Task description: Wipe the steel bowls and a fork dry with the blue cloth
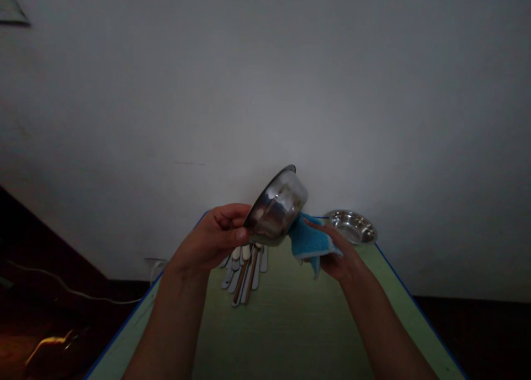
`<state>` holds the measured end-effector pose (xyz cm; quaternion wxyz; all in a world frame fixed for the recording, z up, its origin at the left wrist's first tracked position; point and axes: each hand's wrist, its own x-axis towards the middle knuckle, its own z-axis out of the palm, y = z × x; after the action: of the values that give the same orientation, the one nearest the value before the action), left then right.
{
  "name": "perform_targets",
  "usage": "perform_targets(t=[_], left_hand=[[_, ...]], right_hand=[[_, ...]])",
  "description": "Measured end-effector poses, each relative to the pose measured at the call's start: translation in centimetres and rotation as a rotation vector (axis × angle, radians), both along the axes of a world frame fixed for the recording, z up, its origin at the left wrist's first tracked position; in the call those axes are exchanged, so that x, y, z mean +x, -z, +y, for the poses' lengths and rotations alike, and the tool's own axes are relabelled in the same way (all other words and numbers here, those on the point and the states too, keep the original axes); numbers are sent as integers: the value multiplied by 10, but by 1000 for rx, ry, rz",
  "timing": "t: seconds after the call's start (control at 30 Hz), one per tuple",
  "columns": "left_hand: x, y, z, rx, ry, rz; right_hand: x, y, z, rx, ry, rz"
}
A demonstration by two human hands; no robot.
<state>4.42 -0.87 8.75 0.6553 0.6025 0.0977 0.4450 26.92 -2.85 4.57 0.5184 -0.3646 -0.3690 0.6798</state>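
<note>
So, L hand: fingers curled shut round steel bowl, bowl tipped up over tbl.
R hand: fingers bent, holding blue cloth w/ white edge, cloth up against bowl.
2nd bowl: sits at far end of green tbl, not in hand.
Cutlery: lies in a bunch on tbl, just below L hand, not held.

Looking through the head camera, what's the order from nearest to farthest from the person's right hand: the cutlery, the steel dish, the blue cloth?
Seen from the head camera, from the right hand:
1. Blue cloth: held in that hand.
2. Steel dish: on the table, just beyond the hand.
3. Cutlery: on the table, well to the hand's left.
</note>
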Motion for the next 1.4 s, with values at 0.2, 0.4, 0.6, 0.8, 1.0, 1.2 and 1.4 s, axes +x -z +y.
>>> perform_targets(t=[0.2, 0.4, 0.6, 0.8, 1.0, 1.2, 1.4], left_hand=[[2, -4, -2, 36, -31, 46], [4, -4, -2, 51, -26, 40], [3, -4, -2, 74, 0, 56], [2, -3, -2, 81, 17, 41], [2, -3, -2, 61, -28, 59], [3, -3, -1, 44, -32, 84], [4, -5, -3, 23, -39, 115]], right_hand=[[1, 4, 3, -159, -70, 106], [3, 9, 5, -188, -131, 125], [3, 12, 5, -178, -177, 138], [3, 12, 5, -157, -234, 146], [3, 13, 5, -147, -278, 166], [-1, 15, 7, -143, -316, 190], [-2, 14, 7, -155, -373, 207]])
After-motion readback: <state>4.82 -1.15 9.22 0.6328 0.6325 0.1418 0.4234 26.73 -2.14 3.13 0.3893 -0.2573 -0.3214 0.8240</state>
